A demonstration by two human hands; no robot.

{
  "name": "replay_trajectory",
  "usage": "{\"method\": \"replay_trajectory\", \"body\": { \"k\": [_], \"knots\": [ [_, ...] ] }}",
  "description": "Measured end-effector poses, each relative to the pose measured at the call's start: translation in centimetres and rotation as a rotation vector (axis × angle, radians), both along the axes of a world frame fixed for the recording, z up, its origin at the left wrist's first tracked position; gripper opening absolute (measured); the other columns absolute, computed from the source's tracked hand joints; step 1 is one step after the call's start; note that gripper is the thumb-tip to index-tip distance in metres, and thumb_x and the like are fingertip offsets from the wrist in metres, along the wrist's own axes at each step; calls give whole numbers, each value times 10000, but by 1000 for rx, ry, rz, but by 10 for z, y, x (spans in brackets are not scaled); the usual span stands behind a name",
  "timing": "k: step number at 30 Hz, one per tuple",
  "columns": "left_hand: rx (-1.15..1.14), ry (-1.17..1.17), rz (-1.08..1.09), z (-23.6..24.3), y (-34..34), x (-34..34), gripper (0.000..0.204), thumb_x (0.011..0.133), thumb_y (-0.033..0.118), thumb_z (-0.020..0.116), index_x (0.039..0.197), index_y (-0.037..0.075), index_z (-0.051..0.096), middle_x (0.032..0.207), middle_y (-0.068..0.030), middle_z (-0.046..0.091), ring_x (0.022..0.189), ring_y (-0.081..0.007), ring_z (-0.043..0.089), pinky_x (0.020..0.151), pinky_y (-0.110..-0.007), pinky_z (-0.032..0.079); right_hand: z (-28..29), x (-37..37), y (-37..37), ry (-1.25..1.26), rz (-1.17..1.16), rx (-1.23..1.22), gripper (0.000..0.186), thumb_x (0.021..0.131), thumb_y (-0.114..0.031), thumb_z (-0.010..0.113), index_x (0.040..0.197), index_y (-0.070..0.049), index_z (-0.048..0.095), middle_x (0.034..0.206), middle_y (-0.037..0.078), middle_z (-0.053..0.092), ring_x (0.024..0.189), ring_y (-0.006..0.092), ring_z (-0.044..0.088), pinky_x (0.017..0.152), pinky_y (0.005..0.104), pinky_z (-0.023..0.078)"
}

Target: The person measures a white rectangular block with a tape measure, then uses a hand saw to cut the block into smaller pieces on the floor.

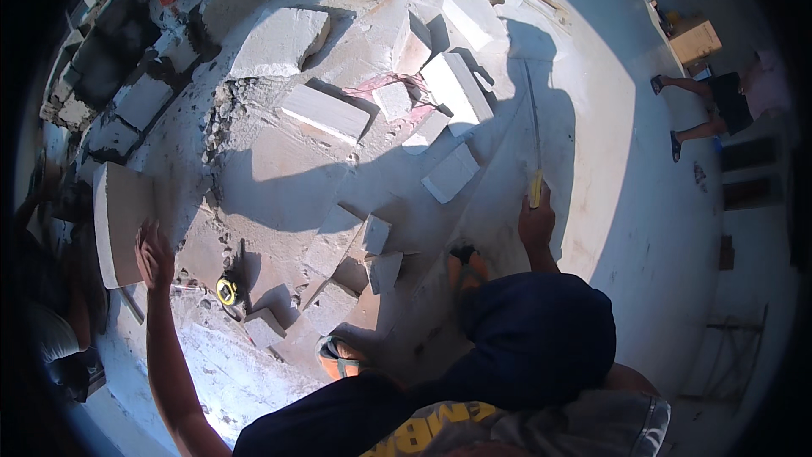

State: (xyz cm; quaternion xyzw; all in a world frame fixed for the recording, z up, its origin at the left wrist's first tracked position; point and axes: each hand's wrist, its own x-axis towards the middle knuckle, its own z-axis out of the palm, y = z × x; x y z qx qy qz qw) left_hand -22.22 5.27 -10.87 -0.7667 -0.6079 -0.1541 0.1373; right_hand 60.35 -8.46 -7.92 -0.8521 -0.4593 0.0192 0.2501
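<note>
left: block (121,224) stands upright on the floor (292,179); left hand (156,261) rests against it, fingers extended. centre: tape measure (226,291) and loose blocks (326,113) lie on dusty, part-shaded ground. right: right hand (537,222) grasps long yellow-handled tool (535,189); a person (729,103) stands beyond.

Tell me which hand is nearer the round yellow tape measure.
Left. The left hand is left of the tape measure; the right hand is much farther, to its right.
</note>
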Motion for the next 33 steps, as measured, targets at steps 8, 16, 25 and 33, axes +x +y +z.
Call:
{"method": "replay_trajectory", "body": {
  "k": [8, 16, 25, 33],
  "knots": [
    [-258, -233, -22, -6, -15, 68, 166, 1004, 150, 690, 936, 23, 607, 777, -236, 652, 739, -502, 627, 645, -525, 496, -63, 10, -6, -20, 88, -229, 776, 983, -276, 707, 1616, 2, 356, 1492, 326, 543, 1366, 498, 543, 1128, 537, 452],
    [-912, -265, -102, 52, -65, 149, 567, 764, 467, 913, 889, -9, 633, 817, -167, 677, 817, -315, 695, 751, -454, 530, -26, -27, 8, -190, 392, -348, 798, 896, -234, 784, 1584, -33, 434, 1393, 245, 585, 1309, 424, 569, 1075, 519, 480],
    [-907, 213, -346, 50, -184, 193, 1292, 538, 527, 1008, 1614, 185, 381, 1487, -187, 503, 1433, -413, 501, 1102, -567, 483, 22, -177, 35, 31, 1417, -91, 1123, 639, -491, 976, 1609, -232, 474, 1626, 220, 291, 1468, 503, 323, 1149, 608, 425],
    [-840, 167, -424, 32, -192, 218, 1183, 742, 286, 947, 1690, 243, 241, 1310, -159, 553, 1261, -358, 587, 1018, -539, 534, -22, -202, 34, 36, 1479, -131, 1067, 541, -414, 1020, 1484, -166, 588, 1685, 191, 234, 1513, 556, 237, 1160, 678, 416]
  ]
}}
